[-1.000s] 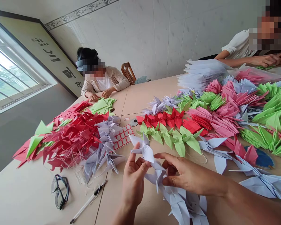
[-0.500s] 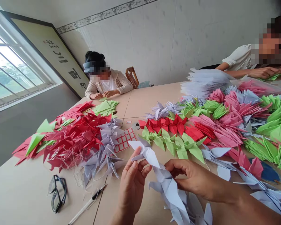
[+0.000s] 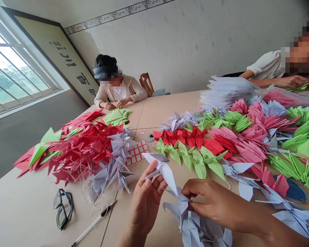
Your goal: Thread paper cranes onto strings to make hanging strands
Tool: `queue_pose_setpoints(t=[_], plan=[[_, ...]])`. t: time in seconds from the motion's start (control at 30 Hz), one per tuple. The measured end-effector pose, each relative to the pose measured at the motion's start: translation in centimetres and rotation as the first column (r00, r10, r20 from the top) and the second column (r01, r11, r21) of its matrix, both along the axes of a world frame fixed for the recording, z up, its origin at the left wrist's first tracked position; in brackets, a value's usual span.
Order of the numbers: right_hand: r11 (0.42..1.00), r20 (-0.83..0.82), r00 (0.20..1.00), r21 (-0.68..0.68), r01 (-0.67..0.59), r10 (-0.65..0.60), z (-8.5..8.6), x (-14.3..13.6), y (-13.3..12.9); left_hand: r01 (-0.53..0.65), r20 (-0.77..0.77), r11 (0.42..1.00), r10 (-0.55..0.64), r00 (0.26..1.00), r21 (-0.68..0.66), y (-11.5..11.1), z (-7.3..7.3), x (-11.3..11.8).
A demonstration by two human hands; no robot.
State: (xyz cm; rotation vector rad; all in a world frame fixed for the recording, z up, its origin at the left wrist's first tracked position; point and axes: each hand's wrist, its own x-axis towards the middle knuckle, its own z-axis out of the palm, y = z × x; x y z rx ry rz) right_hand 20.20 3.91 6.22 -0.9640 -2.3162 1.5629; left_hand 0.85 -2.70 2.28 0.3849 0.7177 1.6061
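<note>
A pale blue-white folded paper piece (image 3: 162,168) is pinched between the thumb and fingers of my left hand (image 3: 149,197), its pointed end tilted down to the right. My right hand (image 3: 211,202) has its thumb and index finger closed on the upper end of a cluster of similar white folded papers (image 3: 193,228), which hangs down toward the bottom edge of the view. Between the hands, the tip of the left piece comes close to the top of the cluster; whether they touch is unclear.
Red folded papers (image 3: 84,147) pile at the left, near glasses (image 3: 63,209) and a pen (image 3: 94,223). Green folded papers (image 3: 199,161) and pink ones (image 3: 239,144) lie at the right. Two people sit across the table (image 3: 164,106).
My right hand has lowered slightly with the cluster, and the cluster has sunk and bunched below the piece in my left hand. That piece now stands more apart from it.
</note>
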Motion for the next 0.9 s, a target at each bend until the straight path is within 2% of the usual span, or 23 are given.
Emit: queue_pose_setpoints(t=[0.13, 0.3, 0.53, 0.67, 0.77, 0.9], plan=[[0.998, 0.050, 0.997, 0.000, 0.057, -0.057, -0.3, -0.2, 0.1, -0.033, 0.051, 0.999, 0.034, 0.998, -0.016, -0.3, -0.2, -0.2], [0.990, -0.009, 0.991, 0.025, 0.136, -0.136, -1.8, -0.1, 0.5, -0.145, 0.104, 0.989, 0.146, 0.984, -0.015, 0.2, -0.4, -0.7], [0.969, -0.081, 0.968, 0.050, 0.243, -0.239, -2.0, 0.0, 0.7, -0.095, 0.190, 0.995, 0.100, 0.977, -0.039, 0.4, -0.6, -2.1], [0.954, -0.161, 0.942, 0.009, 0.300, -0.295, -1.4, 0.3, 0.7, -0.110, 0.132, 0.991, 0.120, 0.984, -0.077, 0.3, -0.8, -2.3], [0.958, -0.251, 0.925, -0.034, 0.285, -0.285, -1.1, 0.6, 0.8, -0.170, 0.053, 0.980, 0.177, 0.983, -0.105, 0.4, -0.6, -1.9], [0.958, -0.357, 0.895, -0.001, 0.286, -0.268, -1.5, 1.1, 0.9, -0.265, -0.084, 0.953, 0.255, 0.963, -0.144, 0.5, 0.0, -1.2]])
